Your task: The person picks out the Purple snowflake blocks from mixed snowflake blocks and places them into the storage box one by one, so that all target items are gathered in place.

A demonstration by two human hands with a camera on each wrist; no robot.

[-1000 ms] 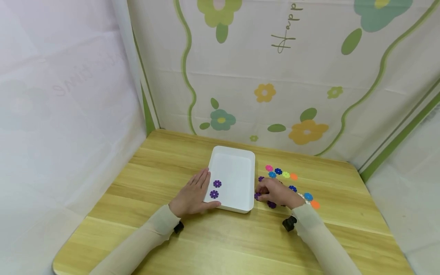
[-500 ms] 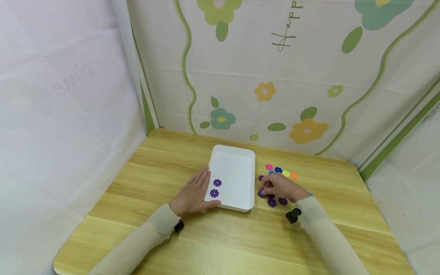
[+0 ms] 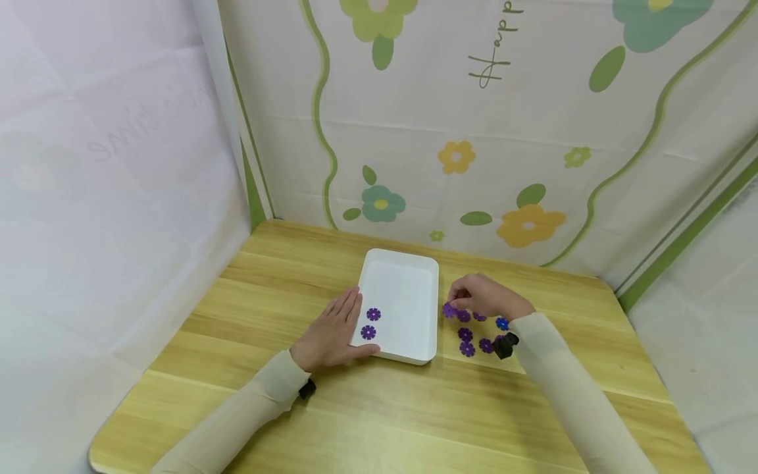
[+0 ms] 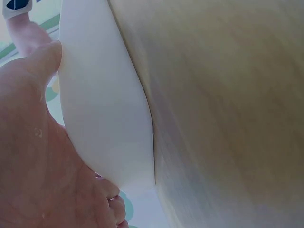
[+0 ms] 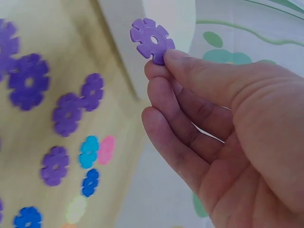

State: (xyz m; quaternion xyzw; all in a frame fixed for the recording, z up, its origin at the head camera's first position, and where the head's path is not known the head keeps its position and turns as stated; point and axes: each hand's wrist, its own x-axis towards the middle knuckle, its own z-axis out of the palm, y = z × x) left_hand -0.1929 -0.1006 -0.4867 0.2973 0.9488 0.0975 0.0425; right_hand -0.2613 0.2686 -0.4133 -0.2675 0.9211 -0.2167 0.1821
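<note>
A white rectangular tray [image 3: 405, 289] stands mid-table, with two purple snowflake discs [image 3: 368, 332] lying flat near its left front corner. My left hand [image 3: 328, 334] rests against that corner, fingers straight along the left wall and thumb extended at the front rim; the left wrist view shows it touching the tray's outer wall [image 4: 102, 90]. Just right of the tray, my right hand [image 3: 490, 295] pinches a purple snowflake disc [image 5: 151, 40] between thumb and index finger, held above the table in the right wrist view. More purple discs [image 3: 466, 349] lie below that hand.
Discs of other colours lie among the loose ones: light blue [image 5: 89, 152], pink [image 5: 106, 149], dark blue [image 5: 90, 182] and pale yellow [image 5: 76, 209]. In the head view my right hand and forearm cover several. A flower-printed cloth [image 3: 414, 145] hangs behind the table.
My right hand has moved away from me along the tray's right side and now holds a purple disc up near the rim. The left hand and the tray have stayed put.
</note>
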